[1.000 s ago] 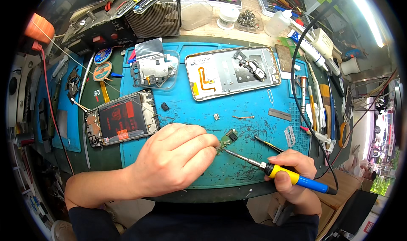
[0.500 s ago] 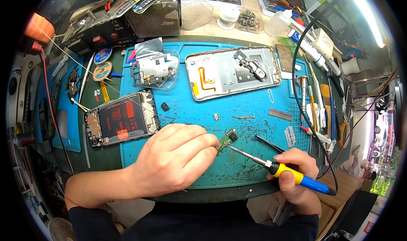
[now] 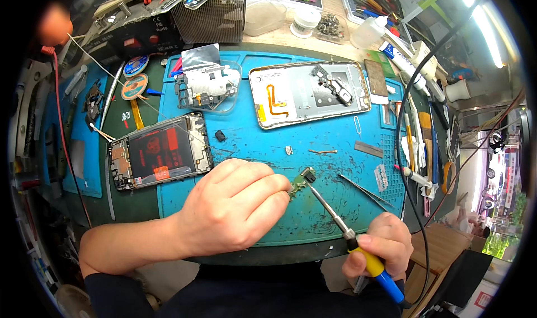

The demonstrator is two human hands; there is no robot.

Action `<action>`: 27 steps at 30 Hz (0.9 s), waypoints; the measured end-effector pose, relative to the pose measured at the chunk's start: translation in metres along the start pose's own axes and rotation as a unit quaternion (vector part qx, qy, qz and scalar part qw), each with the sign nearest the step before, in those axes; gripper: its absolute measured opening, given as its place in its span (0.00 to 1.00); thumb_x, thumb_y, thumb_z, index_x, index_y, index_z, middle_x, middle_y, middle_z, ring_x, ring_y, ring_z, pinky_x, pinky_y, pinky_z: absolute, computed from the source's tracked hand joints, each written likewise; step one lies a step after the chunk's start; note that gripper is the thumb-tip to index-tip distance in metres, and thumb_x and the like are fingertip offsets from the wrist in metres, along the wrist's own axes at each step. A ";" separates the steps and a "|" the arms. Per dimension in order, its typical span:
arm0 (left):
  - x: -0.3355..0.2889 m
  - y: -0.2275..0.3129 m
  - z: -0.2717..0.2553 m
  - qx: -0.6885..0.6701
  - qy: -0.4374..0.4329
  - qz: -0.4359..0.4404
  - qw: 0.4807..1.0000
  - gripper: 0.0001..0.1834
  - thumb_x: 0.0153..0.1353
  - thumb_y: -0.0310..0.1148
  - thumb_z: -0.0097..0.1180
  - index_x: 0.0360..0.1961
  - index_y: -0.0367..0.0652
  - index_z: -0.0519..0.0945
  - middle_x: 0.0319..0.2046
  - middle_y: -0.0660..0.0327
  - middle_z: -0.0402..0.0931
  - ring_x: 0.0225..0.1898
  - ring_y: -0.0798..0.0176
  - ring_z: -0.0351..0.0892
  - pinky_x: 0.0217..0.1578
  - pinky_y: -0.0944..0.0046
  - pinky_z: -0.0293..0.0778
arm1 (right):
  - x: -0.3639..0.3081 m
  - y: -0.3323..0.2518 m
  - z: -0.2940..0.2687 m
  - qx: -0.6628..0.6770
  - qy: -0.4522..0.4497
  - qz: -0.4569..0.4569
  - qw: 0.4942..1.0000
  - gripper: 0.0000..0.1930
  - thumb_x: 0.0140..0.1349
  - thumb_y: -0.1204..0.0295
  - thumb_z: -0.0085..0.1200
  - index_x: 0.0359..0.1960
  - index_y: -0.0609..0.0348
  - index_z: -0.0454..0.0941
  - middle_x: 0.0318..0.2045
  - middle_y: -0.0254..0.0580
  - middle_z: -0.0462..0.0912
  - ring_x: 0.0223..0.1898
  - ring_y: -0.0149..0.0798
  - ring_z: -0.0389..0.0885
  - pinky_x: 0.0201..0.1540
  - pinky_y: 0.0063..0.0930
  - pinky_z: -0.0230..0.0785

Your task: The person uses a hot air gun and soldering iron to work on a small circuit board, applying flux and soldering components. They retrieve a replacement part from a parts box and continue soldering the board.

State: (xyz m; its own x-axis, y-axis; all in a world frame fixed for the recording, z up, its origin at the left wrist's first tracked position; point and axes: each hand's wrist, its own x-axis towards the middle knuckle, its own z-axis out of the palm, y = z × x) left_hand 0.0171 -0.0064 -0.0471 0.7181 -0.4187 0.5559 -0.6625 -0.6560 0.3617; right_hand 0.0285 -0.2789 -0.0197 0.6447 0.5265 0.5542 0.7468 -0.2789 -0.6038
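My left hand is closed, thumb and fingers pinching the left end of a small green circuit board. A black connector sits on the board's far end, and the pinched end is hidden by my fingers. My right hand grips a soldering iron with a yellow and blue handle. Its metal tip points up and left, at the board's right edge just below the connector; whether it touches cannot be made out. Fine tweezers lie on the blue mat right of the board.
An opened phone lies left, a phone back cover at the far side. Beside that cover stands a clear box of phone parts. The iron's black cable arches along the right, near several hand tools. Small parts dot the mat.
My right hand has moved down toward me, and the iron now stands at a steeper angle. Its tip has shifted slightly right and up beside the connector. My left hand keeps its pinch.
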 end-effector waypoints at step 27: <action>0.002 0.006 -0.002 0.016 -0.012 0.002 1.000 0.10 0.48 0.25 0.63 0.33 0.35 0.83 0.38 0.57 0.84 0.40 0.58 0.82 0.38 0.61 0.77 | 0.004 0.001 0.019 -0.068 0.012 -0.125 0.990 0.10 0.61 0.67 0.66 0.38 0.62 0.86 0.19 0.25 0.70 0.15 0.24 0.65 0.15 0.18 0.54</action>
State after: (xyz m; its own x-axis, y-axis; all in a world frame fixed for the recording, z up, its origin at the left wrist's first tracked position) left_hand 0.0138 -0.0098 -0.0425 0.7206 -0.4357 0.5394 -0.6586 -0.6734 0.3359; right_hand 0.0283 -0.2618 -0.0291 0.4395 0.5740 0.6910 0.8975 -0.2490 -0.3640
